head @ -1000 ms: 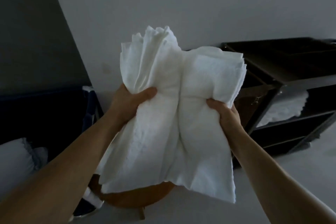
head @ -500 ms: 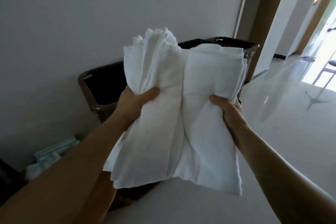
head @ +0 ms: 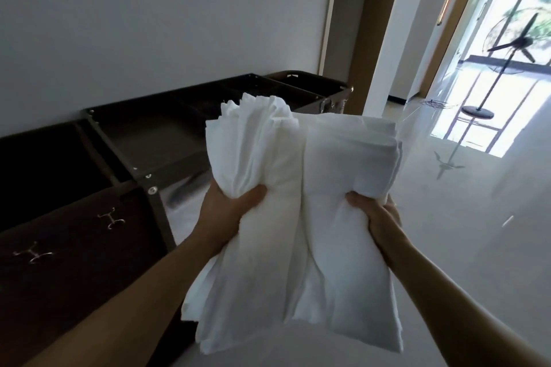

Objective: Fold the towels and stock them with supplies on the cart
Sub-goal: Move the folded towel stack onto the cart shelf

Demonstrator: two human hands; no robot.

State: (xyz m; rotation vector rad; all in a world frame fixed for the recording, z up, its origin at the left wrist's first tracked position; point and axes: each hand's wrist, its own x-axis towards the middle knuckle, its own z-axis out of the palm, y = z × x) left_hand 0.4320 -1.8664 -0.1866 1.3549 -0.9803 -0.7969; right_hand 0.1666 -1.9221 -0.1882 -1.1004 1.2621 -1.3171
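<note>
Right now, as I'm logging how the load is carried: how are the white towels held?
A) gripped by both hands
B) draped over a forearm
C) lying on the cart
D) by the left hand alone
A: the left hand and right hand each grip a side of the white towels, clear of the cart.

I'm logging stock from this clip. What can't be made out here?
Head view:
- Towel count: layers of the white towels bunch together in both grips.
- Fingers of the left hand and right hand: behind the cloth.
- Shelves of the cart below its top: mostly hidden by towels and arm.
- Inside of the dark bag: too dark.
</note>
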